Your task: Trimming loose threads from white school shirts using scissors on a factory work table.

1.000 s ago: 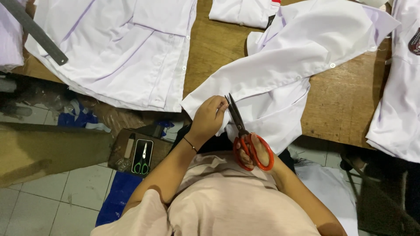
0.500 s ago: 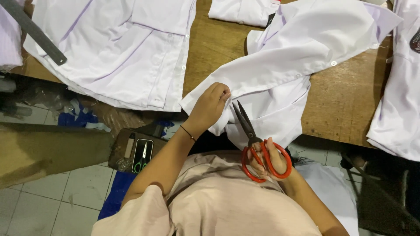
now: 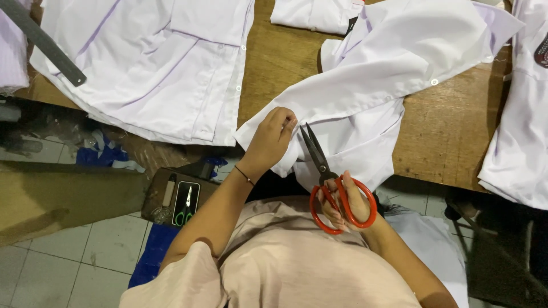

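Left hand [image 3: 269, 140] pinches soft white shirt [image 3: 365, 108]; right hand [image 3: 342, 199] grips red-handled scissors [image 3: 331, 182].

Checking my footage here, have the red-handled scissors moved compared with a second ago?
Yes. The red-handled scissors have come back from the white shirt toward the person, away from the table edge, in the right hand.

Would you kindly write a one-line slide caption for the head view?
Left hand pinches a white shirt's edge on a wooden table; right hand holds red-handled scissors beside it.
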